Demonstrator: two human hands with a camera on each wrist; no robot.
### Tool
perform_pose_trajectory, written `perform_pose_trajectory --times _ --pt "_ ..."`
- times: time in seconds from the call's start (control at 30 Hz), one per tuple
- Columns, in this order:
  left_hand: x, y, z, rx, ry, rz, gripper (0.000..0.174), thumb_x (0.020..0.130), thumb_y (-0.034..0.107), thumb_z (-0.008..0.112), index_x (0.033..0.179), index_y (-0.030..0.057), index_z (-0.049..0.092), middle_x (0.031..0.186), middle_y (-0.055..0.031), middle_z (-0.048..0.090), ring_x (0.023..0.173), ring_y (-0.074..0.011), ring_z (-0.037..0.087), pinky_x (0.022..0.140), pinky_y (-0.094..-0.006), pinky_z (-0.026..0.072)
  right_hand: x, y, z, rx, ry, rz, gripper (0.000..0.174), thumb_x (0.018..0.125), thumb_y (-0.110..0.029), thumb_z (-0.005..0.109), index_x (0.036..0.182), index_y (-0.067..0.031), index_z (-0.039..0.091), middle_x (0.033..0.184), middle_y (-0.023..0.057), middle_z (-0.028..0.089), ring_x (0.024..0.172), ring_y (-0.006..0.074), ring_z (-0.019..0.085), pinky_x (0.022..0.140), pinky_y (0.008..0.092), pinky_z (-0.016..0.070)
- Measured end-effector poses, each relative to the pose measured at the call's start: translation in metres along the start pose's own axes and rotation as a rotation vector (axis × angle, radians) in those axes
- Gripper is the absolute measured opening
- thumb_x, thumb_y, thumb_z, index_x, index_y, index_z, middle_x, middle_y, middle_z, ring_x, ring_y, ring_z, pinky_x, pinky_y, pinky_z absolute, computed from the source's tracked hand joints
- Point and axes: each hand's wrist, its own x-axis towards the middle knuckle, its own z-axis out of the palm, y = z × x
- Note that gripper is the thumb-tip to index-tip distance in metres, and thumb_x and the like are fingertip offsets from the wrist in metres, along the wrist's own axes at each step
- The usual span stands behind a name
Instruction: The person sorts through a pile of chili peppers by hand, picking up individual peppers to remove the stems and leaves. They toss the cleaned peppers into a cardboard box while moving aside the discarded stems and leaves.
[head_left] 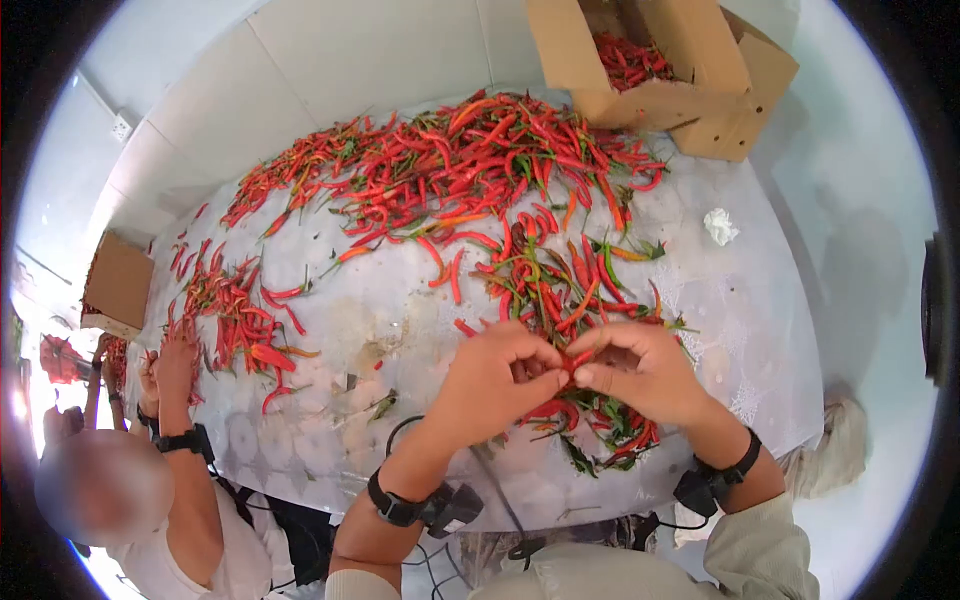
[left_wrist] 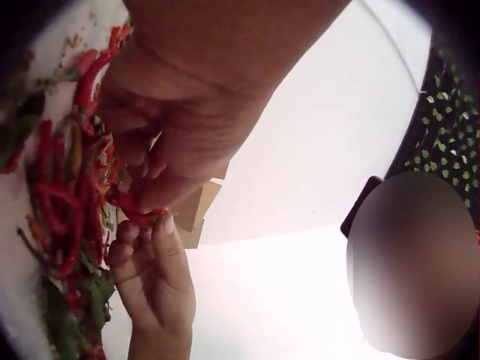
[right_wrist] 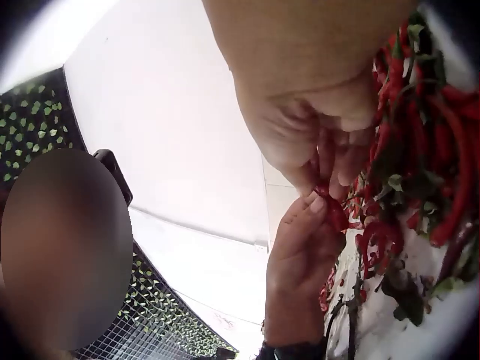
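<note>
My left hand (head_left: 500, 382) and right hand (head_left: 648, 375) meet over the near part of the table, thumbs and fingertips close together. Between them is a red chili pepper (right_wrist: 337, 216), mostly covered by the fingers in the head view. The left hand pinches its body with thumb and curled fingers, as the right wrist view shows. At the other end, the right thumb and fingers pinch it too. Directly below the hands lie red chilies with green stems and leaves (head_left: 612, 415), spread over the pale table cover (head_left: 740, 350).
A big heap of red chilies (head_left: 470, 150) covers the table's far side. Beyond it stands an open cardboard box (head_left: 690, 105) with chilies inside. Crumpled white paper (head_left: 720, 227) lies at right. Another person (head_left: 190, 520) works at a smaller chili pile (head_left: 235, 310) on the left.
</note>
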Motion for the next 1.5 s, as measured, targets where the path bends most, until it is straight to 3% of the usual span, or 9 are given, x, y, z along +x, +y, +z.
perform_pose_trajectory --times 0.17,0.37,0.57,0.67,0.73,0.9,1.13,1.33,1.5 --pt "-0.002 0.011 -0.002 0.055 -0.001 0.009 0.013 0.079 0.016 0.074 0.087 0.0058 0.07 0.075 -0.0024 0.058 0.063 -0.0096 0.053 0.057 -0.0239 0.0435 -0.002 -0.003 -0.001 -0.035 0.044 0.013 0.021 0.088 -0.015 0.069 0.101 0.001 0.065 0.09 0.0024 0.062 0.08 0.006 0.058 0.069 0.0224 0.048" --pt "-0.002 0.007 -0.016 -0.101 0.285 0.015 0.04 0.084 0.006 0.068 0.12 0.003 0.054 0.08 -0.0018 0.057 0.063 -0.0048 0.051 0.057 -0.0196 0.0419 0.003 -0.021 -0.013 0.002 0.398 -0.127 0.016 0.086 -0.012 0.069 0.098 -0.0013 0.066 0.082 -0.0011 0.063 0.071 0.0043 0.056 0.063 0.0208 0.0462" --pt "0.002 -0.003 -0.029 -0.231 0.62 0.128 0.066 0.082 -0.001 0.065 0.138 0.0033 0.03 0.086 -0.007 0.059 0.064 -0.0056 0.052 0.057 -0.0195 0.0432 0.039 -0.123 -0.064 -0.657 1.061 -0.789 0.016 0.087 -0.014 0.069 0.098 -0.0015 0.068 0.091 0.0021 0.067 0.074 0.0049 0.057 0.066 0.02 0.0461" --pt "0.004 -0.008 -0.032 -0.207 0.666 0.159 0.064 0.082 -0.002 0.064 0.137 0.0036 0.031 0.086 -0.0071 0.059 0.064 -0.0056 0.052 0.056 -0.0194 0.0427 0.092 -0.148 -0.113 -0.785 1.076 -1.042 0.02 0.087 -0.016 0.067 0.101 -0.0024 0.067 0.097 0.0087 0.067 0.083 0.016 0.062 0.075 0.0287 0.0487" --pt "0.002 -0.007 -0.031 -0.196 0.656 0.158 0.063 0.082 -0.002 0.064 0.136 0.0038 0.033 0.086 -0.0069 0.059 0.063 -0.0055 0.052 0.056 -0.0195 0.0424 0.117 -0.143 -0.14 -1.201 1.064 -0.928 0.023 0.086 -0.018 0.067 0.103 -0.0036 0.067 0.099 0.0115 0.065 0.088 0.0234 0.062 0.08 0.0343 0.049" --pt "0.001 -0.006 -0.029 -0.236 0.628 0.17 0.059 0.082 -0.002 0.064 0.133 0.004 0.036 0.083 -0.0059 0.059 0.062 -0.0049 0.051 0.055 -0.0197 0.0416 0.112 -0.097 -0.086 -1.332 0.803 -0.892 0.027 0.084 -0.022 0.066 0.102 -0.0042 0.062 0.098 0.0138 0.061 0.091 0.0311 0.058 0.08 0.0408 0.0477" --pt "0.002 -0.009 -0.034 -0.271 0.65 0.149 0.054 0.082 -0.001 0.064 0.13 0.0043 0.038 0.081 -0.0051 0.059 0.062 -0.0052 0.051 0.055 -0.0198 0.0414 0.103 -0.016 -0.004 -1.15 0.233 -0.169 0.068 0.077 -0.045 0.072 0.127 -0.0053 0.048 0.117 0.0209 0.056 0.109 0.0362 0.054 0.092 0.0424 0.0442" --pt "0.004 -0.013 -0.042 -0.391 0.646 0.124 0.049 0.083 0.002 0.066 0.126 0.0039 0.041 0.077 -0.0042 0.059 0.061 -0.0049 0.05 0.055 -0.0193 0.0406 0.12 0.002 0.012 -1.351 0.187 -0.268 0.086 0.068 -0.058 0.074 0.128 -0.0027 0.049 0.116 0.0205 0.056 0.111 0.0373 0.053 0.092 0.0434 0.0463" --pt "0.008 -0.021 -0.041 -0.409 0.637 0.123 0.047 0.083 0.003 0.066 0.124 0.0037 0.043 0.076 -0.0028 0.058 0.061 -0.0049 0.049 0.055 -0.0195 0.0399 0.12 0.003 0.01 -1.117 -0.048 -0.339 0.061 0.066 -0.034 0.076 0.117 -0.0065 0.06 0.109 0.0168 0.057 0.104 0.0335 0.055 0.089 0.0398 0.0468"
